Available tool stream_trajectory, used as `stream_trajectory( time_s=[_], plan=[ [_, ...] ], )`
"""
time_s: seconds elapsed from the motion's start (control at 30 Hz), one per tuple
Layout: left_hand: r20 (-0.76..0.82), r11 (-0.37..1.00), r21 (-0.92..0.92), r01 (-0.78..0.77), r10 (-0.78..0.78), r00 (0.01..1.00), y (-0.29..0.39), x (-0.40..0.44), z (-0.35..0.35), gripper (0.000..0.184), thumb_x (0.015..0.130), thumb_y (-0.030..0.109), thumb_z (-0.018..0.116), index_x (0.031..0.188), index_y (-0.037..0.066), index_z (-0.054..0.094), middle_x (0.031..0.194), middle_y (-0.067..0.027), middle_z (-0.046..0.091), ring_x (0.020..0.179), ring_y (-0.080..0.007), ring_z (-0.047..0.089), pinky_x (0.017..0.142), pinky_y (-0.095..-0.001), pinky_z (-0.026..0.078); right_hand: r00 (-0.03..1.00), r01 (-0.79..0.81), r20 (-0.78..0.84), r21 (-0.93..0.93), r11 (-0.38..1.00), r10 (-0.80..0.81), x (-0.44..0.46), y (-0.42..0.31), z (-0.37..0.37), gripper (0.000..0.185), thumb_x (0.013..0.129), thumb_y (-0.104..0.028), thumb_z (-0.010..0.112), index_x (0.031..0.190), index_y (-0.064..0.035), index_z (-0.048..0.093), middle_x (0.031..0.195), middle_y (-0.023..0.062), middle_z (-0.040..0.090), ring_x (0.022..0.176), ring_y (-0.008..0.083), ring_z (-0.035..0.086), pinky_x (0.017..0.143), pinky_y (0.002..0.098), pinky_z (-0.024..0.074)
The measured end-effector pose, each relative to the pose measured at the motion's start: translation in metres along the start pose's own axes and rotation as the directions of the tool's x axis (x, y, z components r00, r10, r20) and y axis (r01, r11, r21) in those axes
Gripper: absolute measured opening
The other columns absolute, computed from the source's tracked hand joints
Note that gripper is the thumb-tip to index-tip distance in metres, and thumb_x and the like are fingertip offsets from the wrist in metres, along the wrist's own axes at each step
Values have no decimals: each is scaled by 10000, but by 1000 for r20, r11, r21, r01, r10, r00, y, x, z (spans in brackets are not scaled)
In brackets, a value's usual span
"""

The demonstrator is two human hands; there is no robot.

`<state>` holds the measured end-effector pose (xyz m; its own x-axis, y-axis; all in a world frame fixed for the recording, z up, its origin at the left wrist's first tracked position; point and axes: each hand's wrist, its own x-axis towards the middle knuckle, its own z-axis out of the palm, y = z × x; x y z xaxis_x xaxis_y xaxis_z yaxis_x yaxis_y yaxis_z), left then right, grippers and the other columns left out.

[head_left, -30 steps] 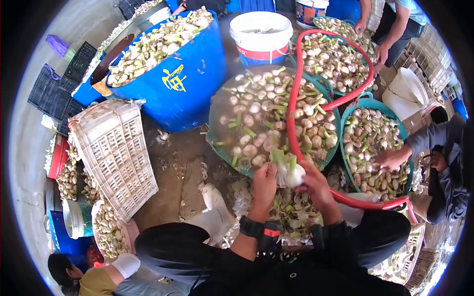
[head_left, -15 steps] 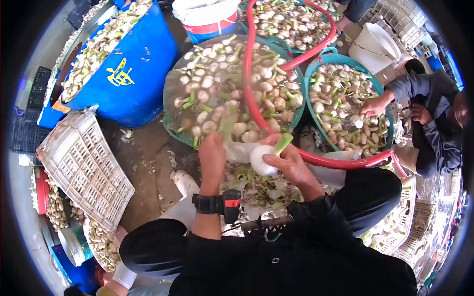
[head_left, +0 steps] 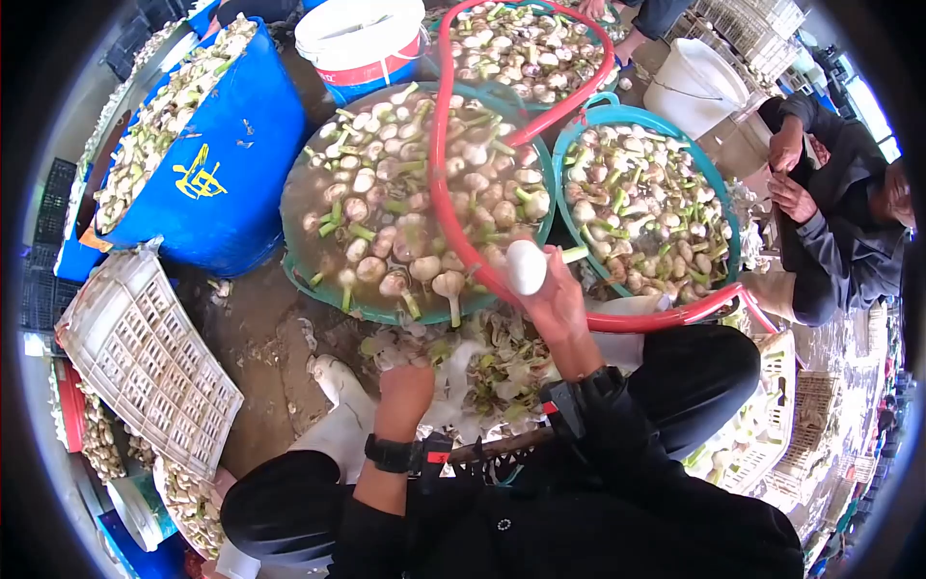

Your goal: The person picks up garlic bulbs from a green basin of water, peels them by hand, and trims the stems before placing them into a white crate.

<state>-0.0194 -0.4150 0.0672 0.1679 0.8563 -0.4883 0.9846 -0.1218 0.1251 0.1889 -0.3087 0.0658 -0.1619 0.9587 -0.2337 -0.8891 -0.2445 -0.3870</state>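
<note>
My right hand (head_left: 558, 304) grips a peeled white garlic bulb (head_left: 526, 267) with a short green stem, above the front of the big tub. The stem points right. My left hand (head_left: 405, 391) is low over a heap of garlic peelings (head_left: 502, 381), back up, its fingers curled and mostly hidden. Pale, blurred skin (head_left: 451, 381) shows beside it; whether the fingers hold any of it is unclear. Ahead of me, a round green tub (head_left: 299, 280) has many unpeeled garlic bulbs floating in murky water.
A red hose (head_left: 439, 164) loops over the tubs. A second green tub (head_left: 731, 207) of garlic stands at right, near a co-worker's hands (head_left: 791, 174). At left are a large blue bin (head_left: 231, 193) and a tilted white crate (head_left: 154, 357). A white bucket (head_left: 357, 34) stands behind.
My left hand has come down and away from the bulb toward the peelings. My right hand has lifted the bulb slightly forward, and its stem has turned right. The co-worker's hand has left the right tub.
</note>
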Motion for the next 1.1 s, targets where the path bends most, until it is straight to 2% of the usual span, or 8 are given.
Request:
stream_trajectory(
  time_s=[0.17,0.4,0.47,0.53,0.63,0.7,0.87,1.1],
  plan=[
    [-566,900,-341,-271,34,824,16,14,-32,162,692,151,593,802,33,596,917,-135,581,802,-304,575,658,-382,455,999,-14,-36,-119,993,10,1,1,1,132,826,-169,546,903,-78,488,1076,106,530,994,216,514,879,389,412],
    [-161,917,-394,-57,-8,987,-14,59,-32,252,708,320,593,848,110,596,719,-128,594,745,-315,577,629,-422,445,910,273,-47,-679,681,-412,-40,-84,67,294,813,-227,502,1026,-25,484,909,83,559,795,158,572,667,284,491],
    [-349,745,-667,-29,-278,895,-44,84,-40,240,695,300,597,818,94,593,773,-134,590,764,-311,569,652,-416,440,843,314,294,-949,-31,-450,-78,-169,67,315,821,-228,484,1038,0,496,918,93,559,844,166,560,701,293,478],
    [-591,845,-524,-102,-275,758,-60,112,-57,227,668,268,614,792,81,587,778,-140,562,758,-309,547,654,-406,426,627,-102,751,-182,-978,-205,-125,-253,63,277,837,-165,471,1036,17,531,937,107,570,881,178,546,739,292,457],
    [-608,901,-397,-174,-117,785,-71,163,-40,218,641,227,636,782,68,585,754,-135,526,742,-307,522,644,-393,412,597,-535,-155,-808,-247,-787,-212,-395,-58,480,768,-247,580,1179,-42,445,1063,156,543,957,218,537,768,306,440],
    [-671,885,-419,-202,-152,726,-66,166,-38,236,620,211,656,767,46,574,707,-129,499,724,-311,509,625,-382,407,765,-640,-122,-260,-724,-632,-254,-377,-81,574,720,-210,604,1236,-68,395,1149,133,503,1028,244,497,799,335,427],
    [-451,200,-892,-405,-375,810,-54,125,-54,180,736,159,610,856,24,602,728,-52,586,615,-159,540,554,-278,425,758,-126,346,-754,-645,-553,-168,-234,48,452,829,-182,496,1236,-17,389,1224,142,443,1161,237,391,984,350,276],
    [-379,-161,-898,-409,-191,906,10,47,-74,206,797,132,587,963,10,589,716,-14,588,573,-63,510,503,-201,419,979,-57,112,-648,760,168,-31,20,77,478,897,-229,413,1288,5,268,1222,106,407,1104,194,411,932,322,329]
  ],
)
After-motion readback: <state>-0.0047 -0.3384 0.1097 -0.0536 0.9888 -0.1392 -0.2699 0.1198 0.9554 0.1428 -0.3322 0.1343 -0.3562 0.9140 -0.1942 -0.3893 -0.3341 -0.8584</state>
